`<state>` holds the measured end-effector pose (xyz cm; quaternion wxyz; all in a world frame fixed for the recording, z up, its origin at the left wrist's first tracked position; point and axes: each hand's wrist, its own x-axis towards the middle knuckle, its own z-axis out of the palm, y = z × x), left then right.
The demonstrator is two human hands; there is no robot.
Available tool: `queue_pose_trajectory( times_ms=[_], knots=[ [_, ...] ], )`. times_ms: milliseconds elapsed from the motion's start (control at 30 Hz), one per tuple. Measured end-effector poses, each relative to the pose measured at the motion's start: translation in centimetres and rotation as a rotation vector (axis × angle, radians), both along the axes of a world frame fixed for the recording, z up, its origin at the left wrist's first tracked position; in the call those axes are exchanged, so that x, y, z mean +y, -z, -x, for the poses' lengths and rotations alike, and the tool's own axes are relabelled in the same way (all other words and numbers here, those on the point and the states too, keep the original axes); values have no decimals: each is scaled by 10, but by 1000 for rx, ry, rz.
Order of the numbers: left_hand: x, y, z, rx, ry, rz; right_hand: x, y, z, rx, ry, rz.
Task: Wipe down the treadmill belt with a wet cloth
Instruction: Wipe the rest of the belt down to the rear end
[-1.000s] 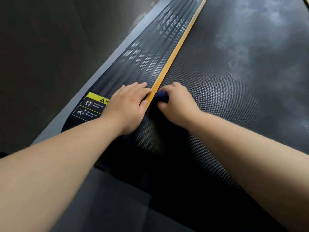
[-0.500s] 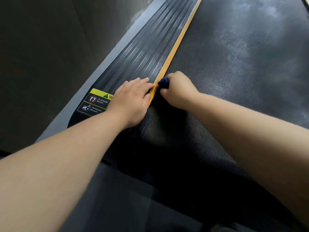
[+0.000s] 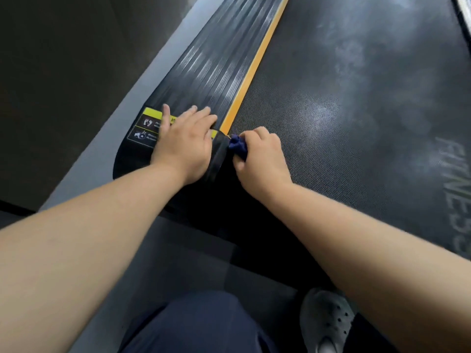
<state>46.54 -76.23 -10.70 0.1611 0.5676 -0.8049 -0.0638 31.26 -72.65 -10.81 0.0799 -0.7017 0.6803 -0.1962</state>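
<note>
The black textured treadmill belt [image 3: 356,103] fills the right half of the view, with pale dusty patches. My right hand [image 3: 260,159] is closed around a bunched dark blue cloth [image 3: 238,146], pressed on the belt's left edge near the rear end. My left hand [image 3: 184,146] lies flat, fingers spread, on the ribbed black side rail [image 3: 211,64], partly covering a yellow warning label [image 3: 149,123]. An orange strip [image 3: 252,62] runs between rail and belt.
A grey frame edge [image 3: 122,118] borders the rail on the left, with dark floor [image 3: 51,72] beyond. My knee in dark blue trousers [image 3: 204,324] and a grey perforated clog [image 3: 326,319] are at the bottom. White lettering [image 3: 456,189] marks the belt at right.
My right hand has drawn the cloth back along the belt's left edge toward me, to the rail's rear end. My left hand has slid left onto the warning label. The view has tilted down.
</note>
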Motion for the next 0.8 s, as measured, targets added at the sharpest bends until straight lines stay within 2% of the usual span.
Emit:
queue_pose_trajectory(
  times_ms=[133,300,433,500,600,633,700,800],
  knots=[
    [-1,2,0,-4,23,23,56,12,-1,-8,-100,92],
    [0,2,1,-35,19,29,34,9,-12,-34,-46,153],
    [-3,-6,8,-162,63,121,37,10,8,27,-96,124],
    [-7,-14,21,-146,133,111,40,10,42,40,6,103],
    [-11,-11,38,-135,262,-30,30,4,107,59,360,26],
    [-11,-5,40,-158,290,-38,30,3,113,49,417,-5],
    [-9,6,40,-157,301,19,39,3,95,66,323,-5],
    [-8,11,37,-126,277,56,65,7,55,34,6,42]
  ],
)
